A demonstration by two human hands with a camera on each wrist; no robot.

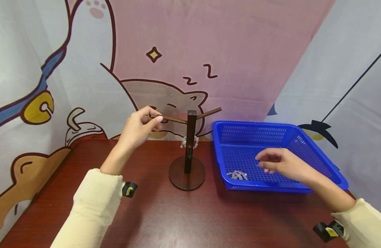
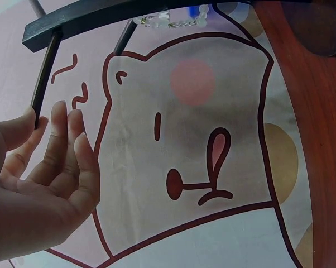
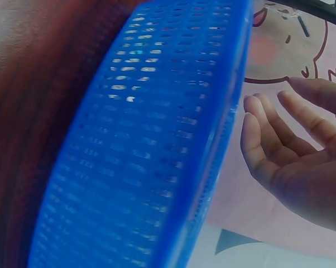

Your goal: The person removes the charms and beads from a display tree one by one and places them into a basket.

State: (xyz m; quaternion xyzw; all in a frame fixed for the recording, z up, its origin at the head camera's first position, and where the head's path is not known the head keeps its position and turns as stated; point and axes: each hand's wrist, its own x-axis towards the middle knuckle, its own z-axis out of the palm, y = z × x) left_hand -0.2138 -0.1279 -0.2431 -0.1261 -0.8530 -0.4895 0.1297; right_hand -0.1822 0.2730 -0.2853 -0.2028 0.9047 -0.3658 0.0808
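Note:
A dark wooden jewelry stand [image 1: 191, 144] with a round base stands on the table. Thumb and index finger of my left hand [image 1: 139, 125] pinch the tip of its upper left peg [image 1: 175, 119]; the left wrist view shows the same grip, with the other fingers spread. A clear beaded bracelet [image 1: 195, 142] hangs lower on the stand, partly hidden by the post. Above the blue basket [image 1: 219, 156] my right hand [image 1: 283, 163] hovers with loosely bent fingers and nothing between them. A small pile of beaded jewelry [image 1: 238, 175] lies in the basket's near left corner.
The reddish-brown wooden table [image 1: 165, 217] ends at the back against a cartoon-printed curtain [image 1: 240, 62]. The basket's raised plastic walls stand just right of the stand. Another peg [image 1: 210, 112] sticks out from the post toward the right.

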